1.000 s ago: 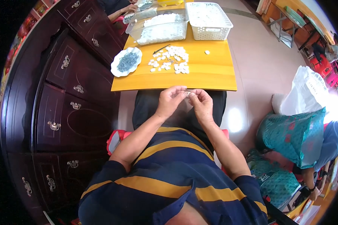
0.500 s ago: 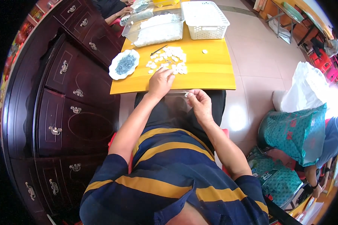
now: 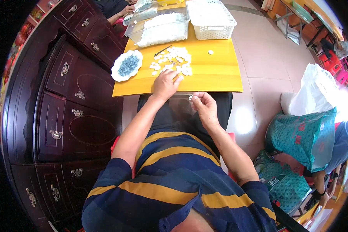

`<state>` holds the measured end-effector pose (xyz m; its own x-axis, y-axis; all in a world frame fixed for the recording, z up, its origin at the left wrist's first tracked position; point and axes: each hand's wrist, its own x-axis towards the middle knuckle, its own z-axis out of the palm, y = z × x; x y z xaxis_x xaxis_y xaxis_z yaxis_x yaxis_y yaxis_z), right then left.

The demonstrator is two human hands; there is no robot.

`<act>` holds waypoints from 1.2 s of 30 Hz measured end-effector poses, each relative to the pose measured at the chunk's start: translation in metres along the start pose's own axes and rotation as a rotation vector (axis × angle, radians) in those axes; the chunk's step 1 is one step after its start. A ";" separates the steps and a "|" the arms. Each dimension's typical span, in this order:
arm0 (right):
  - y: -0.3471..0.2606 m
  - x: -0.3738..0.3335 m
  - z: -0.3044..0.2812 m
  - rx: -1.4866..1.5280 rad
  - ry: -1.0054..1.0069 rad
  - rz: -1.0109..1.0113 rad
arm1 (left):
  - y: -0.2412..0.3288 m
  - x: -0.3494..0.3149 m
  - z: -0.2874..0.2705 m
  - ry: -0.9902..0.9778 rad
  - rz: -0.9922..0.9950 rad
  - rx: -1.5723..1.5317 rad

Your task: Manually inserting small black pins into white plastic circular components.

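Observation:
My left hand (image 3: pixel 166 83) rests on the yellow table (image 3: pixel 205 75), its fingers reaching into the near edge of a pile of small white pieces (image 3: pixel 172 62). Whether it has taken hold of one I cannot tell. My right hand (image 3: pixel 203 106) is held over my lap just below the table edge and pinches a small metal part (image 3: pixel 190 96) between thumb and forefinger. A white plate (image 3: pixel 127 65) with a heap of small grey-blue metal parts lies left of the pile. One single white piece (image 3: pixel 210 52) lies apart to the right.
A clear plastic tub (image 3: pixel 158 27) of white pieces and a white mesh basket (image 3: pixel 210 17) stand at the table's far side. Another person's hand (image 3: pixel 125 9) is at the far left. A dark wooden cabinet (image 3: pixel 65 96) stands left; bags (image 3: pixel 305 135) lie right.
My left hand left my right hand and reached forward to the pile of white pieces. My right hand dropped slightly towards my lap, still pinching.

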<state>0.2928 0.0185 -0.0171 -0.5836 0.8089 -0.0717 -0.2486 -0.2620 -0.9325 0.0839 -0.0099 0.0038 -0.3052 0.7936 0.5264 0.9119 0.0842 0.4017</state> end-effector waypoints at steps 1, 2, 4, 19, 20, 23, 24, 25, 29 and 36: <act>0.001 0.000 0.000 -0.003 -0.004 -0.002 | 0.000 0.001 0.000 -0.025 -0.001 -0.001; 0.002 0.001 -0.001 -0.005 -0.005 -0.003 | 0.000 0.001 0.000 -0.050 -0.003 -0.001; 0.004 0.002 -0.001 0.010 -0.004 -0.003 | 0.000 0.002 0.001 -0.051 0.005 -0.006; 0.006 0.002 -0.004 0.001 -0.017 0.038 | -0.007 0.004 -0.002 -0.162 0.067 -0.074; 0.006 0.002 -0.004 0.000 -0.017 0.038 | -0.007 0.002 -0.002 -0.169 0.065 -0.065; 0.003 0.001 -0.002 -0.010 -0.019 0.043 | -0.004 -0.010 -0.007 -0.153 0.026 -0.190; 0.001 0.000 -0.002 -0.020 -0.022 0.039 | -0.005 -0.013 -0.010 -0.154 0.024 -0.190; -0.001 -0.001 -0.001 -0.030 -0.026 0.034 | -0.007 -0.016 -0.014 -0.221 -0.052 -0.293; -0.002 -0.002 0.002 -0.022 -0.008 0.045 | -0.005 -0.026 -0.025 -0.385 -0.396 -0.847; 0.004 0.000 -0.001 -0.004 -0.062 0.035 | 0.017 -0.045 -0.035 -0.413 -0.460 -1.015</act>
<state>0.2923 0.0177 -0.0212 -0.6386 0.7652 -0.0822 -0.2244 -0.2874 -0.9311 0.1032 -0.0649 0.0134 -0.2662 0.9635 -0.0294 0.0481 0.0438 0.9979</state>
